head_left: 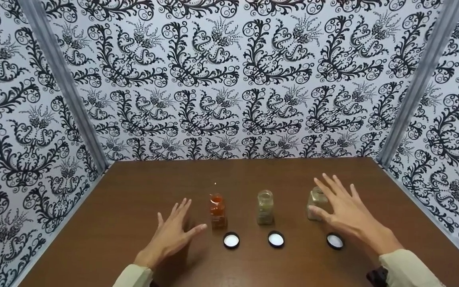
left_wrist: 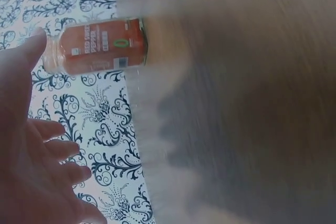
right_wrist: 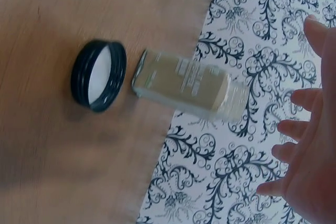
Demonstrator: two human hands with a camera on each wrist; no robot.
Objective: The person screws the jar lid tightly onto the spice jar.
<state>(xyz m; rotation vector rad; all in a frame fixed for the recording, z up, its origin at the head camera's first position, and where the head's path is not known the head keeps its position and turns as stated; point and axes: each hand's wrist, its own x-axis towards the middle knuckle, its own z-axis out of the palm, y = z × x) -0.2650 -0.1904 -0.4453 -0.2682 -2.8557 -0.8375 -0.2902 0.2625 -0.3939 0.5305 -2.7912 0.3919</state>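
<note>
Three uncapped glass spice jars stand in a row on the table. The left jar (head_left: 218, 213) holds red powder, and its label (left_wrist: 102, 45) mentions red pepper. A greenish-beige powder fills the middle jar (head_left: 265, 209). The right jar (head_left: 318, 201), also with greenish powder, is partly covered by the right hand in the head view. My left hand (head_left: 169, 235), fingers spread, hovers left of the red jar. Fingers apart, my right hand (head_left: 347, 209) is over and beside the right jar, holding nothing. In front of the jars lie black lids, a left lid (head_left: 231, 240), a middle lid (head_left: 276, 239) and a right lid (head_left: 335, 241), white insides up.
The brown wooden table (head_left: 157, 179) reaches back to a wall (head_left: 229, 79) papered in black and white scrolls. Patterned side panels flank it left and right. A small white speck (head_left: 215, 183) lies behind the red jar.
</note>
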